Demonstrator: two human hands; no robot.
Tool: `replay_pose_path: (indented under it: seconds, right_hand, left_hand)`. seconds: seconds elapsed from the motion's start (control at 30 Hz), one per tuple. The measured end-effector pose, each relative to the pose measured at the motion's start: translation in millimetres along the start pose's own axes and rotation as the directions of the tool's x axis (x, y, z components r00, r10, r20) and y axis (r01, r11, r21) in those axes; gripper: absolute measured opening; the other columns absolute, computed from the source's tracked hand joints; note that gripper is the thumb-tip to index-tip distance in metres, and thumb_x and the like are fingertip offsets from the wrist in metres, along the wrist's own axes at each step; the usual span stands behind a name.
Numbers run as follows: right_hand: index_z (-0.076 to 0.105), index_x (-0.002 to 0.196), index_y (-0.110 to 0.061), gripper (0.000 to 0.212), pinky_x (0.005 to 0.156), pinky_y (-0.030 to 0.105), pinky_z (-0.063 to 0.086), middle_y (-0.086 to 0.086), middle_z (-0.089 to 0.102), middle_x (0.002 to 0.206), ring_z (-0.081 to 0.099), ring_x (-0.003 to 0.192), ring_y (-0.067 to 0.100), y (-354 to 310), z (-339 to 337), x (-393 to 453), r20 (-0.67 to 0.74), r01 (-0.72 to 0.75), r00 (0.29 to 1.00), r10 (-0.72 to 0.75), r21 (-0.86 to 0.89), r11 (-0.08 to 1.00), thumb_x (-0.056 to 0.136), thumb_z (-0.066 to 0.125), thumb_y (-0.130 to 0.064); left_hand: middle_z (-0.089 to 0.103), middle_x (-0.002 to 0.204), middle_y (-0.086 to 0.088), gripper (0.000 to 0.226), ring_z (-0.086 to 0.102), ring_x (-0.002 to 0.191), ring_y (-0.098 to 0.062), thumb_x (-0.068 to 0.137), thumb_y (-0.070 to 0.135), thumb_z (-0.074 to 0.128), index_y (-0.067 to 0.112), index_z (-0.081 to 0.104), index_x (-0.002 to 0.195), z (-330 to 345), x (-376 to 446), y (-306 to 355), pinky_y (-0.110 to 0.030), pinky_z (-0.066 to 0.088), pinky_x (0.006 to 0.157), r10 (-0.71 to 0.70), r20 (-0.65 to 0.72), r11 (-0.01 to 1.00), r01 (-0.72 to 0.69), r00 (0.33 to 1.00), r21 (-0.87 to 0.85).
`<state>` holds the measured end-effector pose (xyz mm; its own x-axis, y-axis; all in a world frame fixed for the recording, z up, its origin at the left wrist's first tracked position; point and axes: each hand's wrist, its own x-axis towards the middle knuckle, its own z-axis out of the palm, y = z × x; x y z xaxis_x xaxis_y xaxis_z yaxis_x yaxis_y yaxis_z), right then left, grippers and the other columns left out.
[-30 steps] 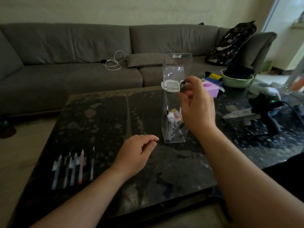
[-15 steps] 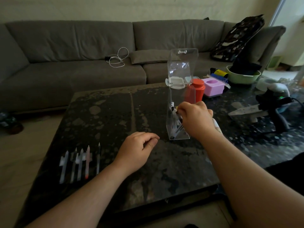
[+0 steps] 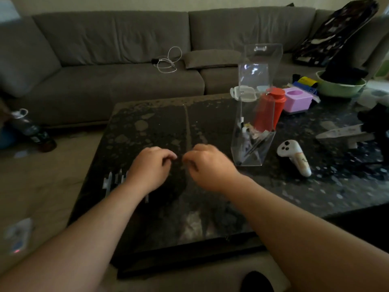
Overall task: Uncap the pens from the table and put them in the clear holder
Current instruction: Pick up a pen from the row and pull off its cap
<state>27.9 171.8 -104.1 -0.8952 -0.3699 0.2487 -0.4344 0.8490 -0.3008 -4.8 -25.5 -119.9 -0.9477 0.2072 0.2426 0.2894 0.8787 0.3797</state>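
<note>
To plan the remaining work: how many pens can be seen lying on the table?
2 clearly, side by side at the table's left edge: pens beside the left hand. More are probably hidden under that forearm.

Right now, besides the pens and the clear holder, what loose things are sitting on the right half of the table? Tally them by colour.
Red: 1, the red canister
Pink: 1, the pink block
Green: 1, the green bowl
White: 1, the white controller
Total: 4. Other things at the far right edge are too blurred to sort.
</note>
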Motion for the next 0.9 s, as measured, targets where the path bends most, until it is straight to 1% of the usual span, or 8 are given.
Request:
replay_pose_path:
  seconds: [0.13, 0.2, 0.27, 0.37, 0.47, 0.57, 0.7, 0.9]
  right_hand:
    - [0.069, 0.122, -0.028, 0.029, 0.087, 0.04, 0.054, 0.003, 0.059, 0.116, 0.06, 0.109, 0.029, -29.1, 30.7, 7.9, 0.225, 0.076, 0.971, -0.075, 0.006, 0.997, 0.096, 0.056, -0.023]
    - [0.067, 0.127, -0.029, 0.03, 0.088, 0.041, 0.054, 0.003, 0.056, 0.12, 0.059, 0.112, 0.029, -42.3, 42.0, 12.7, 0.294, 0.092, 0.951, -0.092, 0.012, 0.996, 0.098, 0.056, -0.026]
    - [0.063, 0.133, -0.029, 0.034, 0.091, 0.043, 0.053, 0.005, 0.053, 0.124, 0.057, 0.116, 0.031, -52.5, 51.3, 17.5, 0.361, 0.101, 0.927, -0.105, 0.03, 0.994, 0.1, 0.056, -0.029]
    - [0.051, 0.147, -0.034, 0.045, 0.101, 0.048, 0.048, 0.008, 0.048, 0.138, 0.051, 0.125, 0.035, -61.6, 61.4, 21.7, 0.424, 0.114, 0.899, -0.106, 0.007, 0.993, 0.102, 0.056, -0.034]
    - [0.041, 0.153, -0.042, 0.051, 0.104, 0.052, 0.047, 0.009, 0.045, 0.143, 0.047, 0.126, 0.037, -68.4, 68.2, 25.2, 0.433, 0.117, 0.897, -0.092, -0.033, 0.993, 0.103, 0.053, -0.048]
    - [0.047, 0.149, -0.04, 0.047, 0.103, 0.053, 0.047, 0.01, 0.045, 0.142, 0.047, 0.124, 0.037, -72.9, 71.3, 29.3, 0.446, 0.083, 0.894, -0.049, -0.057, 0.995, 0.103, 0.049, -0.053]
    - [0.062, 0.134, -0.024, 0.04, 0.097, 0.05, 0.052, 0.013, 0.049, 0.135, 0.052, 0.122, 0.036, -74.5, 67.4, 30.9, 0.367, -0.033, 0.928, 0.06, -0.078, 0.996, 0.102, 0.056, -0.048]
    - [0.06, 0.125, -0.02, 0.032, 0.088, 0.042, 0.054, 0.012, 0.054, 0.127, 0.061, 0.111, 0.031, -60.4, 59.7, 30.6, 0.325, -0.22, 0.919, 0.222, -0.041, 0.975, 0.096, 0.071, -0.028]
  left_hand:
    - [0.074, 0.115, 0.008, 0.026, 0.064, 0.113, -0.02, 0.096, 0.025, 0.059, 0.039, 0.079, 0.108, -21.8, -4.5, -44.3, -0.04, 0.054, 0.098, -0.193, 0.035, 0.974, 0.187, 0.981, 0.127]
    - [0.074, 0.104, 0.013, 0.023, 0.066, 0.105, -0.016, 0.095, 0.028, 0.062, 0.039, 0.079, 0.106, -30.5, -7.5, -59.4, -0.035, 0.056, 0.093, -0.273, 0.061, 0.956, 0.263, 0.96, 0.13]
    - [0.069, 0.089, 0.02, 0.016, 0.067, 0.096, -0.013, 0.092, 0.034, 0.068, 0.039, 0.08, 0.101, -36.4, -10.3, -68.5, -0.033, 0.056, 0.088, -0.311, 0.113, 0.945, 0.295, 0.944, 0.14]
    - [0.066, 0.086, 0.023, 0.013, 0.067, 0.09, -0.009, 0.088, 0.045, 0.077, 0.04, 0.079, 0.1, -39.4, -13.2, -75.7, -0.036, 0.058, 0.089, -0.335, 0.206, 0.937, 0.301, 0.919, 0.18]
    - [0.069, 0.085, 0.02, 0.019, 0.066, 0.085, -0.006, 0.084, 0.052, 0.08, 0.041, 0.078, 0.099, -36.8, -14.1, -81.6, -0.037, 0.059, 0.087, -0.351, 0.242, 0.931, 0.308, 0.905, 0.198]
    - [0.068, 0.083, 0.019, 0.024, 0.065, 0.083, -0.005, 0.082, 0.054, 0.082, 0.043, 0.076, 0.102, -33.7, -14.4, -82.0, -0.037, 0.058, 0.086, -0.347, 0.241, 0.93, 0.3, 0.906, 0.211]
    - [0.065, 0.089, 0.019, 0.035, 0.063, 0.089, -0.009, 0.073, 0.067, 0.083, 0.051, 0.063, 0.098, -30.2, -13.9, -75.3, -0.038, 0.055, 0.087, -0.375, 0.283, 0.912, 0.296, 0.883, 0.285]
    - [0.063, 0.087, 0.018, 0.039, 0.061, 0.091, -0.012, 0.072, 0.065, 0.085, 0.045, 0.062, 0.095, -21.1, -11.3, -62.9, -0.043, 0.052, 0.093, -0.412, 0.249, 0.888, 0.326, 0.876, 0.323]
